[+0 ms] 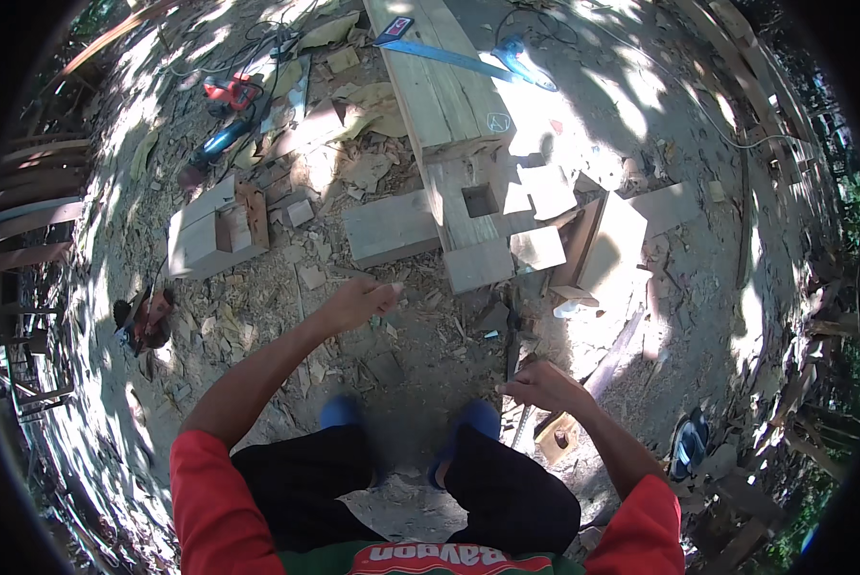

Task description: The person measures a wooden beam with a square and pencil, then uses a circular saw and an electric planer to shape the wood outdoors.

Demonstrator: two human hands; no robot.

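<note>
My left hand hangs in the air left of the near end of a long timber beam. Its fingers are curled closed, and what they hold, if anything, is too small to make out. My right hand is closed around a thin, straight, rod-like tool that points down toward the ground; its exact kind is unclear. Ahead, the beam's narrowed end has a square mortise hole. Cut wood blocks lie around it, one grey block on its left and a pale one on its right.
A notched block and a reddish power tool with a toothed disc lie left. Farther off are a blue power tool, a red one and cables. A metal square crosses the beam. Sandals lie right; chips litter the ground.
</note>
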